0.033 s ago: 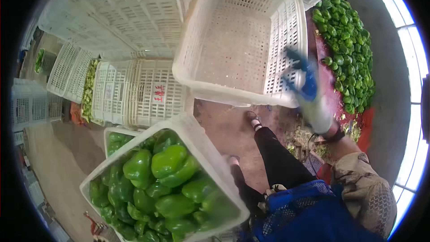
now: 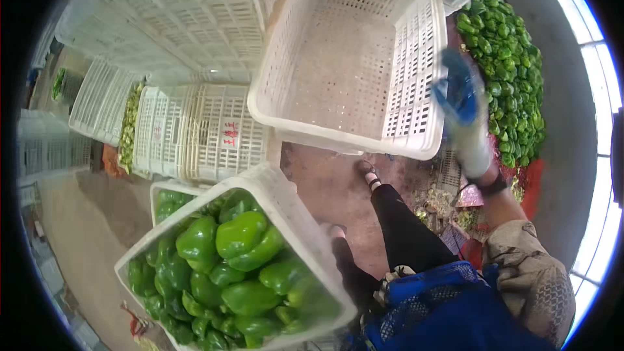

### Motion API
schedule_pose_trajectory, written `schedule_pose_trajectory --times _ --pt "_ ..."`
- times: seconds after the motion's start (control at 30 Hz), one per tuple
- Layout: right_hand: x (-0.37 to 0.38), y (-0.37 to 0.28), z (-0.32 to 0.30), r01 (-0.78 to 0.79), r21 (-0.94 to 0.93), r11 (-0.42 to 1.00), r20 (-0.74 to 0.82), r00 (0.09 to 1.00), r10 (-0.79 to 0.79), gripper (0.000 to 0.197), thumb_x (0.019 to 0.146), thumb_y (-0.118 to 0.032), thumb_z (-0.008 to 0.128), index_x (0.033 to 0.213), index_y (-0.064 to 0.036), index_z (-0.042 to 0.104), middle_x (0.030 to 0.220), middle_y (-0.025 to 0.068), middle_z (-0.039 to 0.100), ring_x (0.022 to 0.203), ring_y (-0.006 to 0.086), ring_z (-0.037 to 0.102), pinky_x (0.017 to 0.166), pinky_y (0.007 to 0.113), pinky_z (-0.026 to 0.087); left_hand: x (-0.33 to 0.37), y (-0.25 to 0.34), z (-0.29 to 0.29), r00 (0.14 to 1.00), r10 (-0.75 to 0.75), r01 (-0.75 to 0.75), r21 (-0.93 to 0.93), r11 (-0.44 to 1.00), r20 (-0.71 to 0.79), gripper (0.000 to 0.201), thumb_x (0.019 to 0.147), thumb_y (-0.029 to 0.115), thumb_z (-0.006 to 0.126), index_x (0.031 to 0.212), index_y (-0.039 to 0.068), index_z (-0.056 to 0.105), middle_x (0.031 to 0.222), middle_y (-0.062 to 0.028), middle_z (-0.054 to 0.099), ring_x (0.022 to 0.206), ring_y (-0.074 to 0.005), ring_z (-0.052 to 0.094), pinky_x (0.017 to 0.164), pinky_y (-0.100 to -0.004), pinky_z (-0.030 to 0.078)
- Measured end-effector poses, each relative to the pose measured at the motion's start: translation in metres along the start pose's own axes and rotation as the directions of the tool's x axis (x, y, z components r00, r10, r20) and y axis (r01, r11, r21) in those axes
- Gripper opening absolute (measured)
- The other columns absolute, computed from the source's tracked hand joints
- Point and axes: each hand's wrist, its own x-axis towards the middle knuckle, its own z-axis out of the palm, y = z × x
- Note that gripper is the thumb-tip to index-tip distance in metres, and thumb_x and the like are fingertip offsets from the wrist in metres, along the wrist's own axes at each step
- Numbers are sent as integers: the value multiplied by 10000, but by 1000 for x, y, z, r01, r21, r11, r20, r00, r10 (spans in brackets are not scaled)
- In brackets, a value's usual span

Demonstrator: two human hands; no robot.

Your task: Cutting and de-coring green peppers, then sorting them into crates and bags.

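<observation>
My right hand (image 2: 463, 101), in a blue-and-white glove, is raised just right of the empty white crate (image 2: 434, 146). It is blurred, but the fingers and thumb stand apart with nothing between them. Beyond it, a large heap of green bell peppers (image 2: 510, 78) lies along the right side. My left hand is out of view. At the lower left, a tilted white crate (image 2: 276, 192) is full of glossy green bell peppers (image 2: 250, 240).
Stacked white crates (image 2: 175, 19) rise at the upper left, with more slatted crates (image 2: 214, 133) below. Another crate (image 2: 162, 185) of peppers sits behind the full one. Scraps (image 2: 442, 188) litter the floor near my legs (image 2: 406, 231). A grey wall (image 2: 572, 123) bounds the right.
My right hand has moved right, from over the empty crate's right wall to just outside it, nearer the pepper heap. The crates stay in place; the view shifts slightly.
</observation>
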Motion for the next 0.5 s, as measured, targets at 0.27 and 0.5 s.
schedule_pose_trajectory --times 0.27,0.5 --pt "141 97 -129 -314 60 948 -32 948 316 475 946 -97 620 1373 37 459 1324 116 575 1161 188 593 1014 307 463 -270 -95 41 759 -644 651 -159 742 101 445 1011 311 435 1299 -20 509 1190 -149 606 1015 -277 601 895 -409 496" --pt "150 117 -94 -614 148 775 120 789 602 168 821 -95 735 962 -66 648 823 14 632 703 122 609 626 267 521 -418 -239 117 428 -701 883 -99 458 571 407 986 331 501 1222 6 569 1078 -152 633 945 -284 615 801 -441 516"
